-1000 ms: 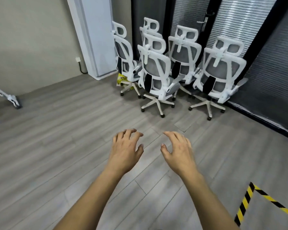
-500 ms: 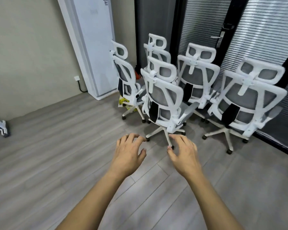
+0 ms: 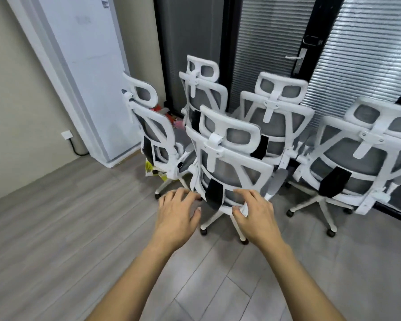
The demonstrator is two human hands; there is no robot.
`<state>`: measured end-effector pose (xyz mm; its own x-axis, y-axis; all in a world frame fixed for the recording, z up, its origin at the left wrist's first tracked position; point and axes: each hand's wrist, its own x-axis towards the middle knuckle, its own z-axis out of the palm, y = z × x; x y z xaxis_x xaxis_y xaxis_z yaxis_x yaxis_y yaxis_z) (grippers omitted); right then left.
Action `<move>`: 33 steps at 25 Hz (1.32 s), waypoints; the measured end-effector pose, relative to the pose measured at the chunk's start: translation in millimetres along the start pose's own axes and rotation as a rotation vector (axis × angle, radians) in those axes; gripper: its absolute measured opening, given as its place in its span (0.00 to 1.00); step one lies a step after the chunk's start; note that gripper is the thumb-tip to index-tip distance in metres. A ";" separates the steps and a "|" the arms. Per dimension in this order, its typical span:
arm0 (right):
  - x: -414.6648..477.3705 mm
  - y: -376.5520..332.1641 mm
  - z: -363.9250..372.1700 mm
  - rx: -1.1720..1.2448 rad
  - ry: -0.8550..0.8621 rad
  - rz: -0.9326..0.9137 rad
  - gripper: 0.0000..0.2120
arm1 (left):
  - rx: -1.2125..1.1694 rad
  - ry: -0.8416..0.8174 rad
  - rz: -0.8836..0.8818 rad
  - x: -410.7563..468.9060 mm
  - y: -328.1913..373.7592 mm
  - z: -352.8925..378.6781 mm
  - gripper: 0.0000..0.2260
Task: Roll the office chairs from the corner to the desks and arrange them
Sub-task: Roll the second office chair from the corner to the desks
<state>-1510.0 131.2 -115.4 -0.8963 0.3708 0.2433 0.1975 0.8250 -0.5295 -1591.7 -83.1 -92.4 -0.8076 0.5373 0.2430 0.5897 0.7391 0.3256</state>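
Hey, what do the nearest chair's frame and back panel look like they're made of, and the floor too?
The chair frame looks like moulded white plastic, smooth and matte, with curved one-piece struts. The back panel seems grey mesh fabric stretched across the frame's openings; blur hides the weave. The floor shows grey planks with grain streaks and seams: laminate, vinyl or wood, I cannot tell.

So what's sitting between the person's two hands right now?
In the head view, the lower back of the nearest chair, with its black strap, fills the gap between the left hand and right hand.
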 end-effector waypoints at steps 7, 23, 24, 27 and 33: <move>142.3 12.7 50.7 -0.054 0.146 0.173 0.18 | -0.016 -0.060 0.152 183.8 -62.9 29.6 0.14; 255.4 84.8 122.6 -0.302 0.195 0.516 0.27 | -0.016 -0.342 0.386 417.6 -173.9 149.6 0.23; 248.9 79.2 125.4 -0.300 0.213 0.531 0.27 | -0.034 -0.337 0.408 420.2 -176.2 151.7 0.21; 225.0 49.6 139.2 -0.289 0.290 0.588 0.27 | -0.071 -0.298 0.496 419.1 -186.8 153.0 0.16; 167.0 -17.2 166.8 -0.382 0.441 0.790 0.29 | -0.221 -0.363 0.706 408.4 -190.5 151.7 0.13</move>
<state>-1729.3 107.8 -201.1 -0.2382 0.9372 0.2548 0.8610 0.3251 -0.3911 -2034.6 57.2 -193.8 -0.1755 0.9715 0.1592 0.9158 0.1018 0.3885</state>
